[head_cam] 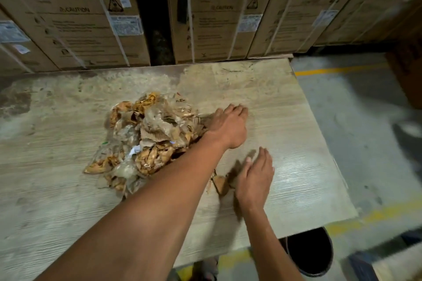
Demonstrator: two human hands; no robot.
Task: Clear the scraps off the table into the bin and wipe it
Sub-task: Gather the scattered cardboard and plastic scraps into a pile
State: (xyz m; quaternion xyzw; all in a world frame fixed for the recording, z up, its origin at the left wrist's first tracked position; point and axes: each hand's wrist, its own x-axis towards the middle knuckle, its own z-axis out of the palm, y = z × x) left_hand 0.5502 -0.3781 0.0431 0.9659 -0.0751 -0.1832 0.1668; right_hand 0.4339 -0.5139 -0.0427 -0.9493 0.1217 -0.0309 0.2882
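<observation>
Reaching across your body, your left hand (230, 123) lies at the right edge of the scraps (146, 139), fingers loosely together and bent down to the surface (296, 143), touching the heap's side without gripping anything. Your right hand (255, 175) sits nearer to you and just right of that arm, fingers straight and together, palm turned toward the pile, resting against a small brown scrap (222, 183) that lies apart from the main heap. Neither hand holds anything.

The scraps form one crumpled mound of clear plastic film, brown paper and shiny gold wrappers near the middle of the surface, with your left forearm crossing over its near right side. The surface itself is pale wood-grain board, dusty and stained toward its far left.

The bin (308, 253) stands on the floor below the near right corner of the surface; you see its dark round mouth partly tucked under the edge, well apart from the heap.

Beyond the far edge stand large strapped cardboard cartons (75, 18) printed with "Clamp bottom" and "CAUTION". A yellow line (319, 72) runs across the grey concrete floor to your right.
</observation>
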